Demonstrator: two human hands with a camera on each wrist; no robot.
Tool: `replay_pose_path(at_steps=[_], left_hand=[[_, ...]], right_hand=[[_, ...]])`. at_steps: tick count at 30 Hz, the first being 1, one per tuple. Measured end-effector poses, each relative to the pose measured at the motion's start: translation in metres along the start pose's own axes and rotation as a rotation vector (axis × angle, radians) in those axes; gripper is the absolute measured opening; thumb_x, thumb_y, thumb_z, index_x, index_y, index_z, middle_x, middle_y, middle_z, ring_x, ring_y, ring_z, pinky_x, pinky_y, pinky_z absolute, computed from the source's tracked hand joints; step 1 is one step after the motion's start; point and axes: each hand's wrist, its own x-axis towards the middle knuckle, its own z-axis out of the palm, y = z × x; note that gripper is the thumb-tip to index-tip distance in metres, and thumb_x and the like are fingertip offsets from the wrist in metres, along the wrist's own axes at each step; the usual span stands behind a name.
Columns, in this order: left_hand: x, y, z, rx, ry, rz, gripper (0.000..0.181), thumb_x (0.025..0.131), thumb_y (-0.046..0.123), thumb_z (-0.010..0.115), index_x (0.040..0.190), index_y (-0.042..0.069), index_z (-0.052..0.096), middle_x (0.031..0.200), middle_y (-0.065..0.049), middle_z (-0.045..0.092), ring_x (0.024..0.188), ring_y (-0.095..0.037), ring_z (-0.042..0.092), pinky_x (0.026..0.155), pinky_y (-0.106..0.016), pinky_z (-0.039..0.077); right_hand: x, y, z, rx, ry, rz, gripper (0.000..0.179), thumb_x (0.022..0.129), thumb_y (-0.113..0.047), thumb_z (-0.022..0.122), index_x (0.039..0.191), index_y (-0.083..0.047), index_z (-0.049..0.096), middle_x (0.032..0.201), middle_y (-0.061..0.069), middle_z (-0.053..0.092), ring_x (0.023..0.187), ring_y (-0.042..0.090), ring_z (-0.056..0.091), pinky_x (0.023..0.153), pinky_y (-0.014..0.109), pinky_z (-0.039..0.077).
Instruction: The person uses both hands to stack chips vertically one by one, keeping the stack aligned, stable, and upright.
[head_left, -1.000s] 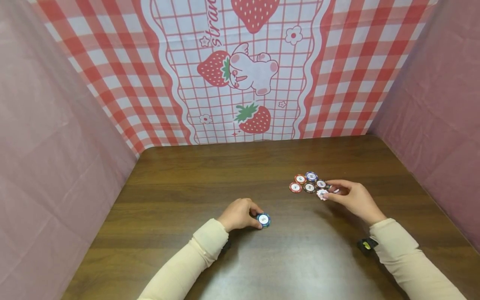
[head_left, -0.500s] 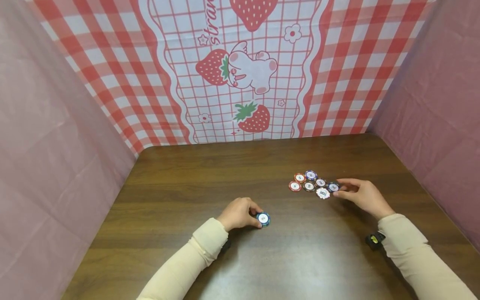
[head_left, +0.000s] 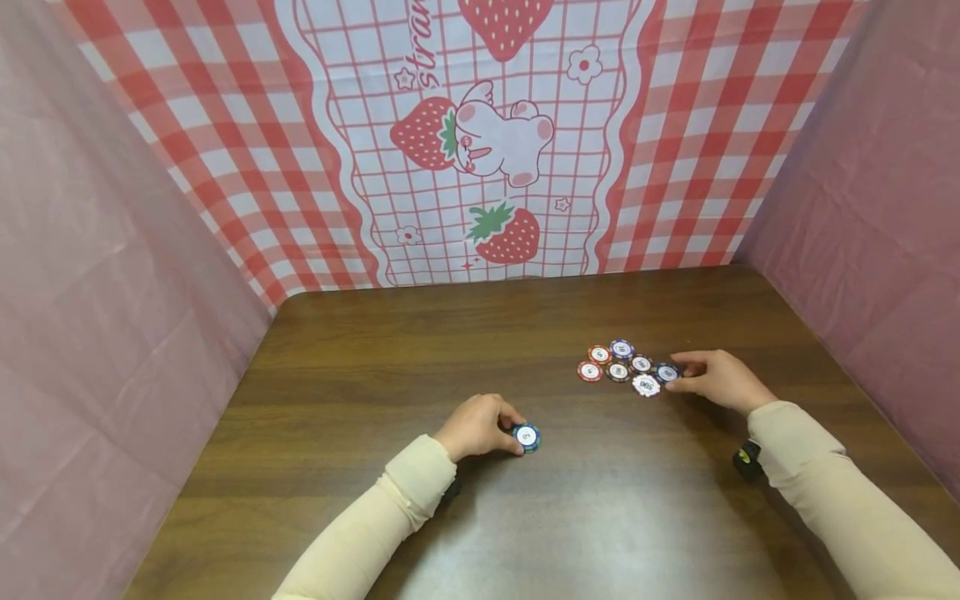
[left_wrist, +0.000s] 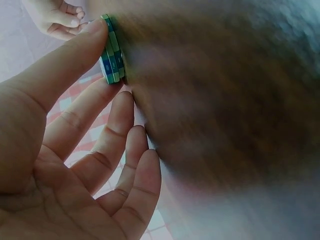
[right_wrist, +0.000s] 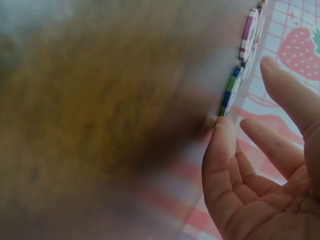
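Note:
My left hand [head_left: 480,429] pinches a short stack of blue-green poker chips [head_left: 527,437] between thumb and index finger, standing low at the table. The left wrist view shows the stack [left_wrist: 112,50] edge-on, the other fingers fanned below it. My right hand [head_left: 720,379] is beside a blue-green chip [head_left: 666,373] at the right end of a flat cluster. In the right wrist view, a fingertip is right at that chip's edge [right_wrist: 231,92], while the thumb stands apart from it. A white chip [head_left: 646,385] lies left of that one.
Red chips [head_left: 589,372], a blue chip [head_left: 622,349] and dark chips [head_left: 618,372] lie close together on the brown wooden table [head_left: 390,358]. A red-and-white strawberry cloth [head_left: 502,167] hangs behind; pink curtains [head_left: 870,208] stand at both sides.
My right hand has moved right from the white chip to the blue-green chip, now lying at the cluster's right end, and its fingers have loosened from it. My left hand stays in place.

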Motion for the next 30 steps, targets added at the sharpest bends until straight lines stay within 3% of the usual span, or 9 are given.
replay_pose_path(at_steps=[17, 30], left_hand=[[-0.001, 0.001, -0.001, -0.022, -0.004, -0.020, 0.035, 0.067, 0.028, 0.090, 0.099, 0.019, 0.079, 0.086, 0.005, 0.068, 0.079, -0.007, 0.058, 0.074, -0.021, 0.045], [0.000, 0.000, -0.001, -0.020, -0.002, -0.016, 0.036, 0.068, 0.029, 0.089, 0.100, 0.019, 0.079, 0.086, 0.004, 0.068, 0.079, -0.007, 0.058, 0.073, -0.020, 0.044]], right_hand=[[0.014, -0.001, 0.000, -0.032, -0.040, -0.004, 0.059, 0.079, -0.028, 0.080, 0.123, 0.007, 0.063, 0.082, 0.007, 0.061, 0.072, 0.016, 0.049, 0.064, 0.030, 0.039], [0.015, -0.003, 0.003, -0.067, 0.007, -0.043, 0.044, 0.076, -0.025, 0.083, 0.107, 0.004, 0.071, 0.079, 0.007, 0.057, 0.073, 0.017, 0.047, 0.064, 0.030, 0.037]])
